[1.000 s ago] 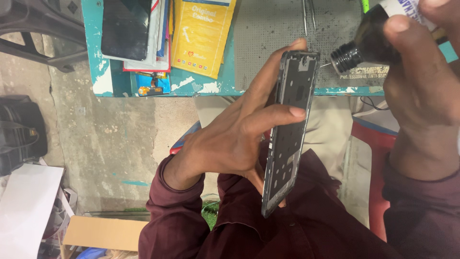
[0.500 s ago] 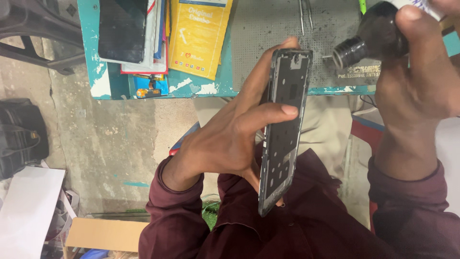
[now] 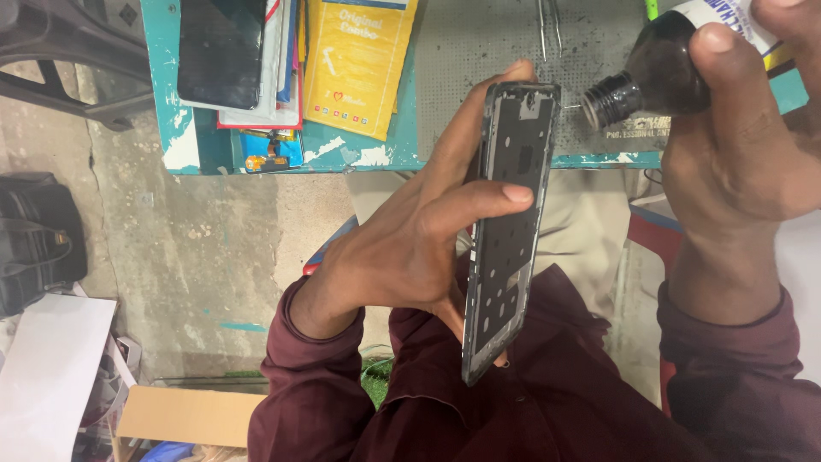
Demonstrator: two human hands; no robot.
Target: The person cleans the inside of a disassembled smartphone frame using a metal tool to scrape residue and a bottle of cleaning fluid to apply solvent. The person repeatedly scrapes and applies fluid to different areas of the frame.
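Observation:
My left hand (image 3: 410,244) grips a dark phone frame (image 3: 509,227) upright, thumb across its face and fingers behind its far edge. My right hand (image 3: 740,145) holds a small black glue bottle (image 3: 654,73) with a white label, tilted so its fine metal nozzle touches the frame's upper right corner. Both wrists wear maroon sleeves.
A teal table edge (image 3: 368,158) runs across the top, bearing a grey work mat (image 3: 479,43), metal tweezers (image 3: 549,26), a yellow packet (image 3: 359,60) and a dark phone (image 3: 221,51) on a stack of cards. A black bag (image 3: 38,239), white sheet (image 3: 51,376) and cardboard box (image 3: 184,415) lie on the concrete floor at left.
The bottle's nozzle has come in closer to the top corner of the frame. My left hand keeps the same hold on the frame, which stays almost still.

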